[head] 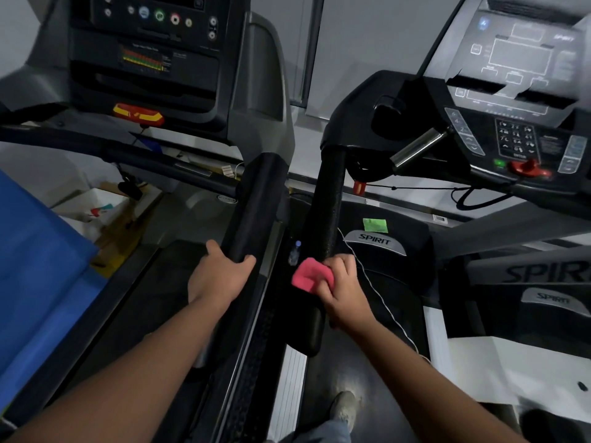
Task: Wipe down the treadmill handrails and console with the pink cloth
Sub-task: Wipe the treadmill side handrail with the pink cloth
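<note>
Treadmills sat side by side, so the step in hand looked like the padded black handrail of the right one. Best bet, I figured: wrap it fully and pull in long strokes, since that foam looked pebbly and grabby. Console was smooth, glossy plastic. Left hand curled around the neighbouring matte rail. Right hand had fingers clamped on the soft, bunched pink cloth, pressed against the handrail's lower end.
</note>
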The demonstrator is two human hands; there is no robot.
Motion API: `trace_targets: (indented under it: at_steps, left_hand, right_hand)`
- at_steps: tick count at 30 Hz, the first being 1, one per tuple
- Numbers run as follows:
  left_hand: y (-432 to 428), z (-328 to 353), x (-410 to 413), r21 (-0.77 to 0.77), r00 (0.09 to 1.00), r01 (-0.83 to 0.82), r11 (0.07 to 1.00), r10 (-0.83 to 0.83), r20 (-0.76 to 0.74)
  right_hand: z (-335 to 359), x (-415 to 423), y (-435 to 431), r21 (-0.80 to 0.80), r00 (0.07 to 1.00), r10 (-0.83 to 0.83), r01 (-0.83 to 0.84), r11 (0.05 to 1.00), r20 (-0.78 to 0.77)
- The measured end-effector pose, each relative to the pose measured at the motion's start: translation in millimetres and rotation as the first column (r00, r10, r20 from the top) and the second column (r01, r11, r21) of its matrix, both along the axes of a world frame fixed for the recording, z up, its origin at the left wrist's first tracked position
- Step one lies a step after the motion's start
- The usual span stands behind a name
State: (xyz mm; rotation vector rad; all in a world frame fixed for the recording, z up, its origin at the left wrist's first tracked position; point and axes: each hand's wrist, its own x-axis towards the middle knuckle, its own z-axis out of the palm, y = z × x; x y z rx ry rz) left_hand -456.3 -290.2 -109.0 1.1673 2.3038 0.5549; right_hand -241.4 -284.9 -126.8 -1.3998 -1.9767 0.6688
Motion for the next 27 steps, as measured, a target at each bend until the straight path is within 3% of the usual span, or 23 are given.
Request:
trace_targets:
  at_steps: [2,6,8,10,13,15,16,18,20,23,24,25,26,27]
  left_hand:
    - [0.5,-0.6,0.1,-0.003,1.0,-0.006,1.0,0.006,-0.013]
    - [1.3,-1.0,-0.1,0.002,1.0,-0.003,1.0,0.003,-0.008]
    - [1.7,-0.7,-0.6,0.001,1.0,-0.003,1.0,0.003,-0.004]
    - [0.9,0.4,0.2,-0.001,1.0,0.0,1.0,0.0,-0.001]
    - [-0.5,1.3,1.4,0.007,1.0,0.005,1.0,-0.005,0.001]
    - [-0.8,1.6,0.8,0.008,1.0,0.006,1.0,-0.006,-0.003]
    - [-0.5,1.4,0.4,0.01,1.0,0.004,1.0,-0.004,-0.005]
    - [-0.4,1.4,0.0,0.01,1.0,0.001,1.0,-0.001,-0.01]
    - [-0.9,1.6,0.5,0.005,1.0,0.001,1.0,-0.001,-0.01]
    - [-1.9,3.5,1.3,-0.003,1.0,-0.003,1.0,0.003,-0.007]
    - [-2.2,4.6,1.8,-0.004,1.0,-0.006,1.0,0.006,-0.003]
    - [-2.3,5.0,2.1,-0.004,1.0,-0.009,1.0,0.009,0.003]
    - [-2.4,5.5,1.9,-0.004,1.0,-0.013,1.0,0.013,0.012]
    - [-2.2,5.6,1.5,-0.003,1.0,-0.012,1.0,0.012,0.021]
  right_hand:
    - [-7.0,-5.8,-1.1,-0.046,0.975,-0.143,0.137,0.99,-0.171]
    - [-7.8,-17.2,-4.5,-0.331,0.783,-0.415,0.281,0.901,-0.464]
    - [-5.3,-15.5,-3.2,-0.474,0.742,-0.491,0.264,0.84,-0.457]
    - [-1.4,-15.6,-4.0,-0.478,0.755,-0.504,0.288,0.83,-0.419]
    - [7.8,-23.9,-9.2,-0.237,0.893,-0.392,0.341,0.91,-0.222]
    - [16.6,-32.3,-7.9,-0.079,0.948,-0.302,0.31,0.947,0.102]
    - [23.5,-37.8,-6.9,-0.013,0.919,-0.268,0.284,0.959,0.288]
    - [35.0,-51.8,-3.4,0.066,0.772,-0.177,0.172,0.983,0.611]
    - [37.8,-72.9,-6.0,0.044,0.533,-0.06,0.042,0.998,0.844]
    - [26.3,-102.7,-32.7,-0.104,0.104,0.125,-0.194,0.976,0.987]
    - [22.3,-105.2,-41.5,-0.161,0.006,0.168,-0.272,0.949,0.986]
    - [19.0,-103.2,-46.8,-0.186,-0.026,0.188,-0.33,0.925,0.982]
    - [17.7,-98.4,-47.5,-0.181,0.007,0.198,-0.376,0.909,0.98]
    - [19.2,-91.3,-44.5,-0.158,0.112,0.215,-0.382,0.911,0.97]
